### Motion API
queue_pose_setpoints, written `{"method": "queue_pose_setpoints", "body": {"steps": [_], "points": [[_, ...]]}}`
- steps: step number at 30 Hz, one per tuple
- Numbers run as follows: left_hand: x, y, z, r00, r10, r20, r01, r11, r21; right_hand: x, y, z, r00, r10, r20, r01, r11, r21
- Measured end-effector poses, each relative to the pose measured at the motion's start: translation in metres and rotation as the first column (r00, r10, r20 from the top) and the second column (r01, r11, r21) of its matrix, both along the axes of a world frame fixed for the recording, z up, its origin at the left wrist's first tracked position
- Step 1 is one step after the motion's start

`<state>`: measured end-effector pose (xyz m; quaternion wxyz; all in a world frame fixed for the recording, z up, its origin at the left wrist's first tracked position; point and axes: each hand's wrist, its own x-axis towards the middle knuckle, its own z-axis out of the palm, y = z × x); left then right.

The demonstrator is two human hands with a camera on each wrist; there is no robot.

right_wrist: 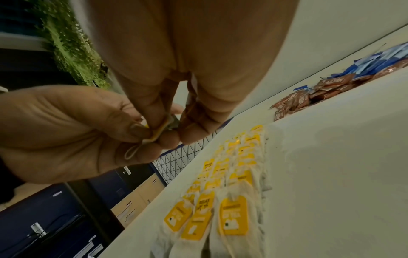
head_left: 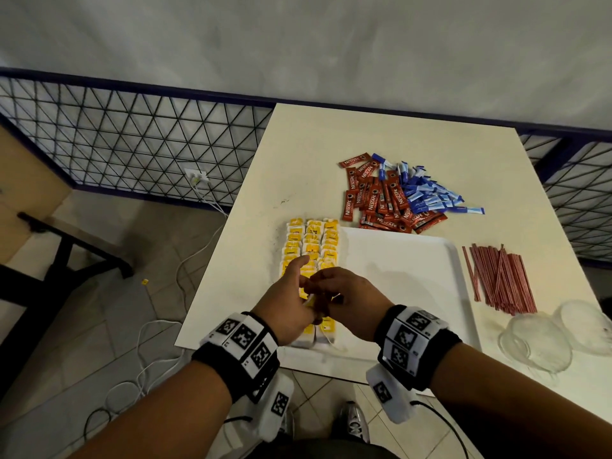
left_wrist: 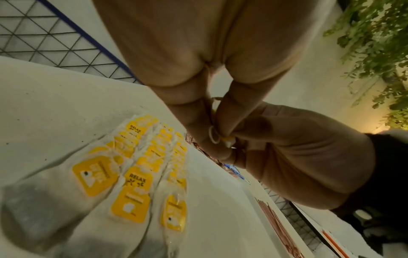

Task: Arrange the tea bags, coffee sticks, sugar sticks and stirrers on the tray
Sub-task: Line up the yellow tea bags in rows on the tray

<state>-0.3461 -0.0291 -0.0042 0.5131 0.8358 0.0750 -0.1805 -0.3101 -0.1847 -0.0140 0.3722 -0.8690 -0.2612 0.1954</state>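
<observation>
At the left of the head view I see the tea bags (head_left: 311,246) laid in three overlapping rows down the left strip of the white tray (head_left: 407,279), their yellow tags facing up. Low in the frame, my left hand (head_left: 288,303) sits over the near end of those rows, thumb and fingers curled in a narrow pinch on a single tea bag (right_wrist: 158,132) lifted off the tray. Just right of it and touching it, my right hand (head_left: 347,299) meets the left, its fingertips (right_wrist: 189,132) closed tight on the same tea bag; a loop of white string (left_wrist: 213,135) hangs from between the two pinches in the left wrist view. How much of the bag each hand covers I cannot tell, as the fingers hide most of it.

Right of centre, the tray's broad middle is bare white. Above it, on the table (head_left: 298,160), lies a loose heap of red coffee sticks (head_left: 381,200), overlapped at its right by a heap of blue sugar sticks (head_left: 427,190). Further right, beside the tray's right rim, the red stirrers (head_left: 500,276) lie in a rough bundle. At the lower right corner of the table stand two clear glass cups (head_left: 536,342).
</observation>
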Motion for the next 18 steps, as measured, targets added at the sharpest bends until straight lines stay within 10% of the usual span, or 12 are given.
{"method": "queue_pose_setpoints", "body": {"steps": [4, 11, 18], "points": [[-0.006, -0.001, -0.007, 0.971, 0.232, -0.051, -0.236, 0.965, -0.116, -0.004, -0.003, 0.0, 0.987, -0.154, -0.043, 0.157, 0.986, 0.054], [-0.001, -0.005, 0.014, 0.942, -0.21, 0.261, 0.118, 0.937, 0.329, -0.007, -0.011, -0.002, 0.994, -0.11, 0.008, 0.11, 0.994, -0.011], [-0.001, -0.003, -0.012, 0.988, -0.092, 0.127, 0.062, 0.974, 0.217, -0.004, -0.018, -0.01, 0.967, -0.202, -0.155, 0.181, 0.973, -0.141]]}}
